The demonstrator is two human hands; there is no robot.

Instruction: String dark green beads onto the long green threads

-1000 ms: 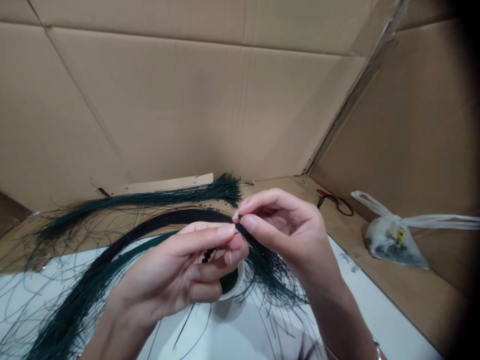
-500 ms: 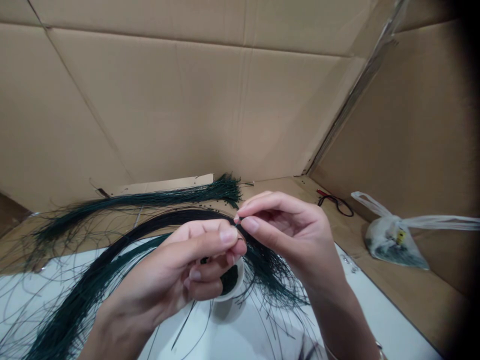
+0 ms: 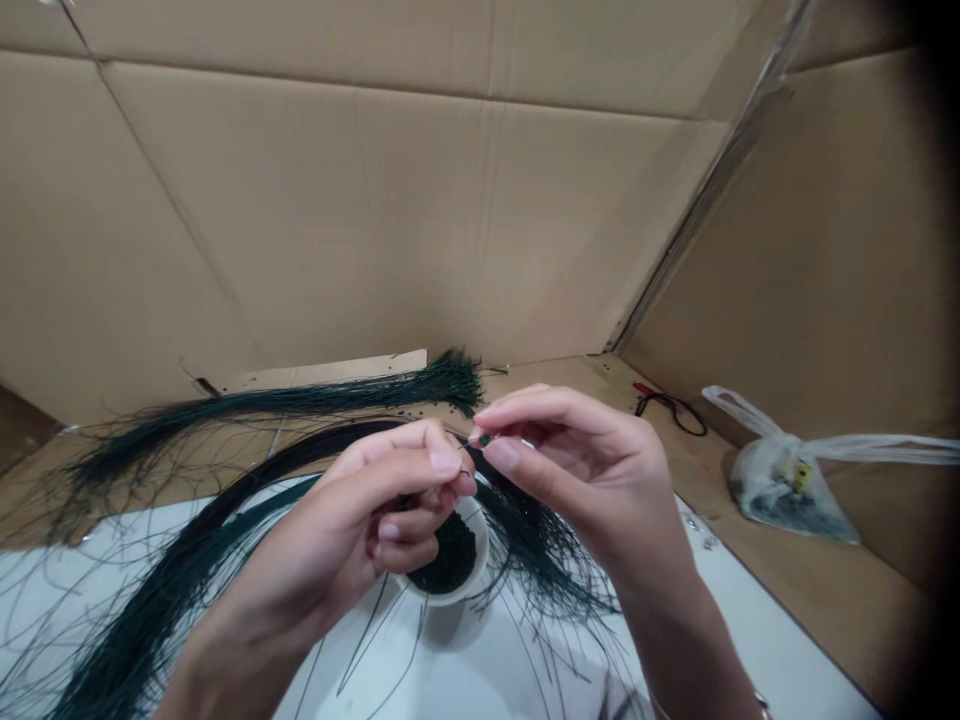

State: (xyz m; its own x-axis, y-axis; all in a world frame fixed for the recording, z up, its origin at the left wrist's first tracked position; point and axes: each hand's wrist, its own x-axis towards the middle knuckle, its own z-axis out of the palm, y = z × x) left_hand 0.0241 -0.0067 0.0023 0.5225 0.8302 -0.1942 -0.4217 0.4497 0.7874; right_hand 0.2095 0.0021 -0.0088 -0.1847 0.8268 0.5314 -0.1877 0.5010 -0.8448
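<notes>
The left hand, pinching a thin dark strand, now stands farther from the right hand, which pinches a small dark-green piece beyond the round white bowl; probably both are separate.

Head-worn view, forward-down over nearby hands

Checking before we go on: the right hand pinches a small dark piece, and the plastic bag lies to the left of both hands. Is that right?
The side is wrong: the plastic bag lies to the right of both hands, as the head view shows. The right hand does pinch a small dark piece.
</notes>
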